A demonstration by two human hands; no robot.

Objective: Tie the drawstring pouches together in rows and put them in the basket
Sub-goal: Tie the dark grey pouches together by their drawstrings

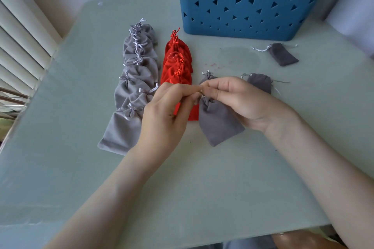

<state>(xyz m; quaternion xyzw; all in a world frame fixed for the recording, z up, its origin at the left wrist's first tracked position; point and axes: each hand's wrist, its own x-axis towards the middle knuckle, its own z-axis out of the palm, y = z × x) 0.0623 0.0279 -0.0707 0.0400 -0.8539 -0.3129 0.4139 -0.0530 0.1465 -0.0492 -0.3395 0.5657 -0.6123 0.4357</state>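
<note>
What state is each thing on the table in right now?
Light grey row: tied, lying flat.
Red row: tied, lying flat.
Near dark pouch: lying, neck gathered.
Left hand: pinching cord.
Right hand: pinching cord.
Middle dark pouch: lying apart, unjoined.
Far dark pouch: lying apart, unjoined.
Basket: upright, contents hidden.

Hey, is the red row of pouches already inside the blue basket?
No, the red row lies on the table beside the light grey row, in front of the blue basket.

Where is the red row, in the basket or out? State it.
Out. The red pouch row lies flat on the table, beside the light grey row, near the blue basket.
</note>
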